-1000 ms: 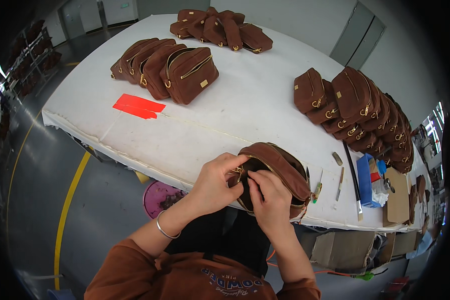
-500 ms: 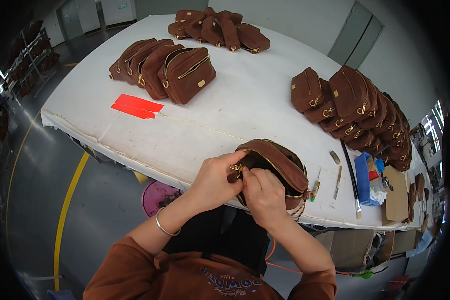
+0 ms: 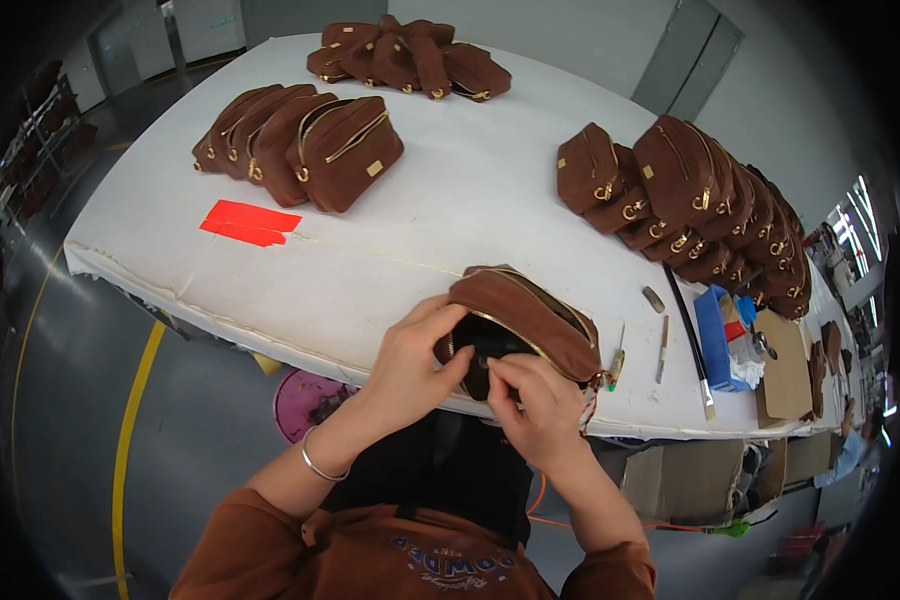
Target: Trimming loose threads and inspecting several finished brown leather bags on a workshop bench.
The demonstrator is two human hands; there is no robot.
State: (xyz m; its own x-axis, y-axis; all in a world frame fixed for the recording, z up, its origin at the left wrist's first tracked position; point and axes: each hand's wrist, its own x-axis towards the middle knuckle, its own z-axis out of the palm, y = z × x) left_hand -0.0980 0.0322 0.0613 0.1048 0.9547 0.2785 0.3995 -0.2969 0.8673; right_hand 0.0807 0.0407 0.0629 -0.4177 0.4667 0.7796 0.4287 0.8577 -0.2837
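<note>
A brown zippered bag [image 3: 530,318] lies at the table's near edge with its mouth open, showing a dark lining and a gold zipper track. Around the bag's left end my left hand [image 3: 408,358] is closed, fingers outside and thumb at the opening. My right hand [image 3: 538,402] pinches at the near side of the mouth; what sits between its fingertips is too small and hidden to make out. At the bag's right end hang a gold fitting and some reddish cords.
Brown bags stand in rows at the left [image 3: 345,150], at the back [image 3: 395,58] and at the right [image 3: 680,180]. Red tape [image 3: 250,222] marks the table [image 3: 370,235]. Right of my bag lie a long black brush [image 3: 688,335], small tools and a blue box [image 3: 715,330]. A pink bin [image 3: 305,400] stands below.
The whole view has shifted slightly. The bag's mouth now gapes wider and more lining shows. My right fingertips have left the gold zipper end and pinch lower at the near side.
</note>
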